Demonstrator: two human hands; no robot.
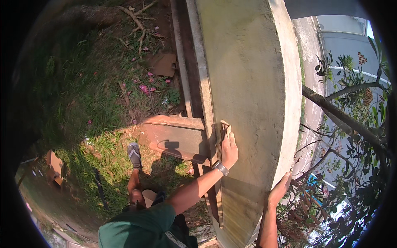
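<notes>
A tall plastered wall (244,82), yellowish and stained, runs up the middle of the view. Against its face, my left hand (228,151), with a watch (221,167) at the wrist, is closed on a thin tan folded piece (225,123). It looks like a stiff sheet or card; most of it is hidden by the fingers, so its kind is unclear. My right hand (281,190) lies on the pale edge (292,103) of the wall, fingers stretched out over it and nothing seen in them.
A low reddish ledge (173,122) joins the wall at left. Grass (103,149) with pink fallen flowers (144,89) and a brown flat piece (162,65) lies below. My foot in a grey sandal (133,153) stands there. Tree branches (343,120) crowd the right side.
</notes>
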